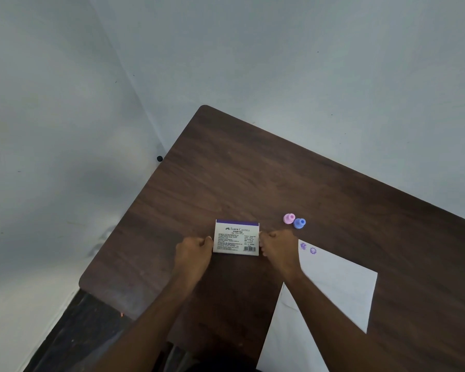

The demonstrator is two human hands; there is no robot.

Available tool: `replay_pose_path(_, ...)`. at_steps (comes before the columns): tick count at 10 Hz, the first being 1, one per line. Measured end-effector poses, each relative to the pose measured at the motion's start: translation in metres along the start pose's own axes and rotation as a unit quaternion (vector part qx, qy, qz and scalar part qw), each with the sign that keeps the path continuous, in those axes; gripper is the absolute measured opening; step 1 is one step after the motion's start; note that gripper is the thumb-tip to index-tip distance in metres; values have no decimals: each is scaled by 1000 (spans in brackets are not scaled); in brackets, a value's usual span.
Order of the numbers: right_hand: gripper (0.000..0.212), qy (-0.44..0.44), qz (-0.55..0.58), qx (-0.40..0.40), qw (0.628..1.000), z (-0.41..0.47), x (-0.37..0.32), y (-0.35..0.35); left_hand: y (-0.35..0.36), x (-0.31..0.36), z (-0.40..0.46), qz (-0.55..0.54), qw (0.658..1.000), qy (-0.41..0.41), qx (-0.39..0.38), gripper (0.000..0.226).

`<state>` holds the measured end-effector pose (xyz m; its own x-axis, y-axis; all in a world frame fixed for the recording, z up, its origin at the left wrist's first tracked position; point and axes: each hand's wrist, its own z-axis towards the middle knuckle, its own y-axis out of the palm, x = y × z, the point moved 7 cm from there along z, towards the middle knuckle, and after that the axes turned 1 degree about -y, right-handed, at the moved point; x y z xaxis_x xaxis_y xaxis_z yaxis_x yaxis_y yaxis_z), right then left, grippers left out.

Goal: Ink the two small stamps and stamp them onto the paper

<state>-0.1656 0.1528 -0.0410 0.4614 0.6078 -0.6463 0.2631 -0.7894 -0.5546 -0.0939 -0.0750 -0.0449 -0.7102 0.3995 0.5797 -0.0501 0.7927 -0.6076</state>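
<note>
A white stamp pad box [236, 238] with a purple top band and printed label lies on the dark wooden table [253, 178]. My left hand [195, 252] grips its left edge and my right hand [278, 244] grips its right edge. Behind my right hand stand a pink stamp [288, 218] and a blue stamp [299, 223], side by side and touching. A white sheet of paper [341, 288] lies to the right under my right forearm, with two purple stamp prints [308, 248] near its top corner.
The table sits in a corner of pale walls, its far edge and left edge close to them. A dark floor shows at the lower left. A small black knob [159, 158] is on the wall by the table's left edge.
</note>
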Motion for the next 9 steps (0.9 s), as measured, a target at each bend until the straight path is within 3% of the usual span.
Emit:
replay_pose_path(2,33,1,-5,4,1000,2,-1,1,-3,5,4,55,998,20,4,37)
replay_pose_path(6,44,-37,-95,48,994,1,-3,-1,1,0,5,44,999,-18,-1,35)
replay_pose_path(7,36,-41,-122,35,991,1,-3,1,1,-4,7,54,998,-24,1,36)
replay_pose_path(8,30,-78,-190,25,978,-1,-7,3,-4,1,8,102,994,4,46,35)
replay_pose_path(9,24,-134,-240,45,960,-8,-20,-10,-14,28,-3,36,987,117,101,36)
